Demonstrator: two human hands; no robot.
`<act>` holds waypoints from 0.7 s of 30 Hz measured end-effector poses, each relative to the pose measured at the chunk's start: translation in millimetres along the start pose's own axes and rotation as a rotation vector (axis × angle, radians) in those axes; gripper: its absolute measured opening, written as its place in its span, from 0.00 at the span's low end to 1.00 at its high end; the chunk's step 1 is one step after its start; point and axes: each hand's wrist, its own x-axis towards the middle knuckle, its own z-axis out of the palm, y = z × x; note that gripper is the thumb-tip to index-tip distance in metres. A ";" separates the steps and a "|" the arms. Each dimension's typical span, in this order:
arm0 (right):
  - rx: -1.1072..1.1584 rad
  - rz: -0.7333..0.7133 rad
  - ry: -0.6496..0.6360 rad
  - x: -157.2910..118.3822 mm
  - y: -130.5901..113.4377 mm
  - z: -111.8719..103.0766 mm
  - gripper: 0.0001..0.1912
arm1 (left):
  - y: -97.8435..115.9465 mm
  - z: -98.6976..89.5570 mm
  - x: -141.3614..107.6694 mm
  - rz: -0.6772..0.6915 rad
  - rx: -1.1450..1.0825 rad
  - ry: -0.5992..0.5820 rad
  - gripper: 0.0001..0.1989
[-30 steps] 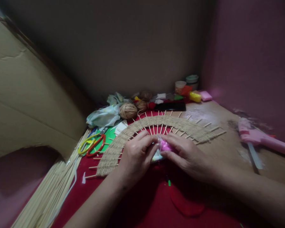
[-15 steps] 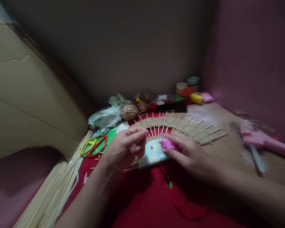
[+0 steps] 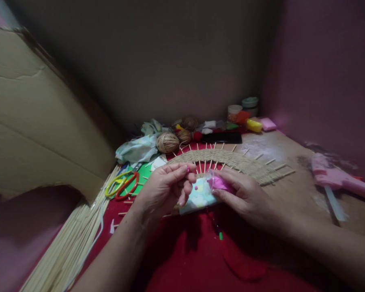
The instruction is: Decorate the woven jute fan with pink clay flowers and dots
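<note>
Between thumb and forefinger, my left hand [image 3: 172, 182] pinches a small bit of pink clay [image 3: 188, 169]. My right hand [image 3: 243, 194] grips a clear plastic packet of pink clay [image 3: 221, 184], its opening turned toward the left hand. Below both hands lies a pale blue patterned piece of cloth [image 3: 194, 202] with a small pink dot [image 3: 196, 187] on it. Behind it arches a woven twine fan shape [image 3: 213, 155] with thin sticks poking out of its edge.
Scissors [image 3: 135, 186] with yellow and red handles lie left, near a bundle of sticks [image 3: 63, 243]. Twine balls [image 3: 168, 143], a black phone [image 3: 222, 138] and clay packets [image 3: 254, 125] sit behind. A pink glue gun [image 3: 328, 174] rests on the right; cardboard [image 3: 48, 121] stands left.
The fingers of my left hand have opened slightly, showing the pink bit of clay more clearly. My right hand keeps its grip on the packet. The view has shifted a little.
</note>
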 end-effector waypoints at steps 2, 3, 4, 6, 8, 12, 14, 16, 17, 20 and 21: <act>-0.002 0.001 0.002 -0.6 -0.1 -0.2 0.06 | -0.3 1.0 -0.9 -0.023 -0.010 -0.007 0.04; -0.003 0.004 0.005 -0.9 -0.3 -0.4 0.06 | -0.4 1.3 -1.5 -0.032 -0.016 -0.014 0.04; -0.006 0.005 0.006 -1.1 -0.5 -0.6 0.07 | -0.3 1.6 -2.2 -0.036 -0.025 -0.023 0.05; -0.011 0.001 0.008 -1.3 -1.0 -1.0 0.07 | -0.1 1.6 -3.2 -0.048 -0.037 -0.036 0.07; -0.018 -0.004 0.008 -1.2 -1.0 -1.3 0.08 | -0.2 0.9 -3.8 -0.063 -0.036 -0.037 0.09; -0.028 -0.012 0.016 -0.7 0.4 -1.1 0.10 | -1.9 -1.1 -3.4 -0.043 0.006 -0.035 0.13; -0.030 -0.016 0.018 -0.4 1.3 -0.9 0.10 | -2.7 -1.6 -2.9 -0.004 0.037 -0.033 0.13; -0.031 -0.016 0.019 -0.4 1.7 -0.8 0.10 | -3.0 -1.4 -2.5 0.021 0.064 -0.033 0.12; -0.029 -0.016 0.018 -0.4 1.6 -0.8 0.10 | -2.9 -1.1 -2.4 0.027 0.073 -0.029 0.11; -0.003 -0.012 0.012 -0.9 0.1 -1.5 0.11 | -2.4 0.5 -2.7 0.037 0.097 0.010 0.10; 0.007 -0.010 0.008 -1.0 -0.6 -1.9 0.10 | -2.4 1.1 -2.9 0.041 0.116 0.024 0.09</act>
